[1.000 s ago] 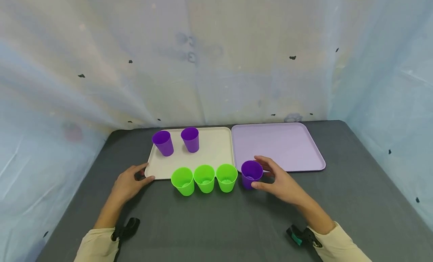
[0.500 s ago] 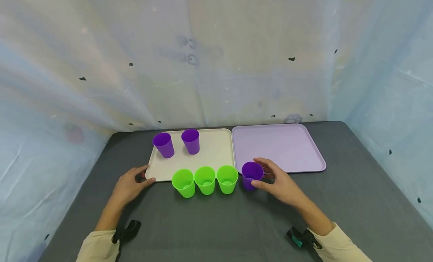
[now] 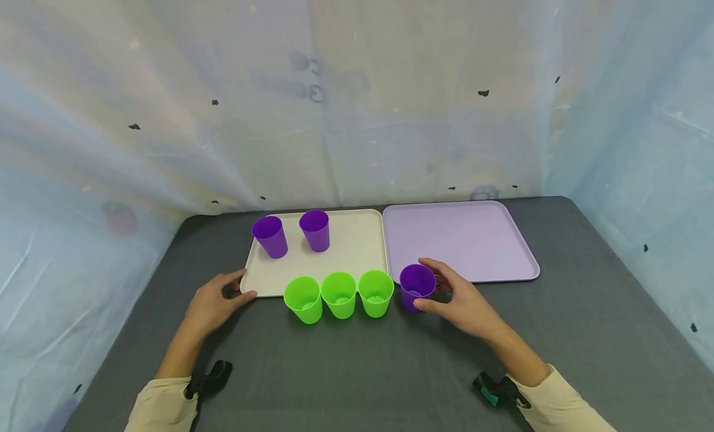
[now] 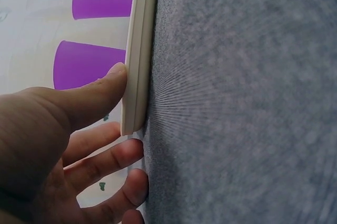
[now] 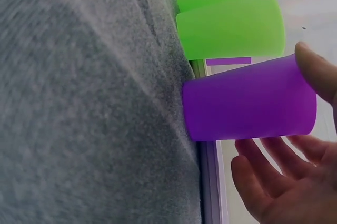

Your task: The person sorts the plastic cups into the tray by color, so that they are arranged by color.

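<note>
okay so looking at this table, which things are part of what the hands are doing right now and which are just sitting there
In use:
- right hand, around the purple cup standing on the grey table
- left hand, thumb on the corner of the cream tray

Sitting there:
- two purple cups on the cream tray
- three green cups in a row
- lilac tray

Almost nothing has shifted over the last second. My right hand [image 3: 465,302] has crept slightly closer round the purple cup [image 3: 416,286], thumb now at its rim. My head camera wobbled a little, so the trays sit marginally differently in view.
</note>
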Available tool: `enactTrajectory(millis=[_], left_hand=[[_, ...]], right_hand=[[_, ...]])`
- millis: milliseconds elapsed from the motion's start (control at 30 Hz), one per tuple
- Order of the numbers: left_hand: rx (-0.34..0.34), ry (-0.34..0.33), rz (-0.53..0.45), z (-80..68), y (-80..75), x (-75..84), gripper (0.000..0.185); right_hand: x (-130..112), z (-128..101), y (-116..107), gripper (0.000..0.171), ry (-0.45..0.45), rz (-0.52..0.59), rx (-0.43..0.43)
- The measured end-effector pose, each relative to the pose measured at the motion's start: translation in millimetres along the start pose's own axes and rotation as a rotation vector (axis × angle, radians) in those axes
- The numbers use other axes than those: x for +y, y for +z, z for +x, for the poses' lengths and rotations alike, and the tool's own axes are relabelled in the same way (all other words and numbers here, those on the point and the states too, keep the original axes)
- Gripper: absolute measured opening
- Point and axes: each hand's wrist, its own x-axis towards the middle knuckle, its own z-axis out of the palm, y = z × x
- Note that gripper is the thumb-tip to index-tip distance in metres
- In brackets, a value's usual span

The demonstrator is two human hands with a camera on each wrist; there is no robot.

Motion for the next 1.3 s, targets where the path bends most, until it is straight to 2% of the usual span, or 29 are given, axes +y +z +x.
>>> enactTrajectory(millis=[267, 600, 833, 1033, 1200, 1300], left_hand=[[-0.007, -0.011, -0.004, -0.9, 0.4, 0.7, 0.071], [-0.005, 0.014, -0.001, 6.1, -0.8, 2.4, 0.070], [-0.014, 0.001, 0.007, 4.6, -0.8, -1.1, 0.071], [-0.003, 0.007, 0.004, 3.0, -2.2, -0.9, 0.071], [0.007, 0.008, 0.002, 2.7, -3.2, -0.1, 0.070], [0.004, 0.007, 0.000, 2.7, -2.0, -0.2, 0.070]], right_hand=[[-0.2, -0.4, 1.3, 0.082, -0.015, -0.038, -0.026], [2.9, 0.3, 3.9, 0.084, 0.016, -0.049, -0.023], [2.9, 1.5, 5.4, 0.074, -0.009, -0.096, 0.002], [1.5, 1.7, 2.9, 0.076, 0.002, -0.093, 0.010], [1.3, 3.4, 2.0, 0.069, -0.023, -0.111, 0.009], [0.5, 3.2, 1.3, 0.070, -0.014, -0.121, 0.011]])
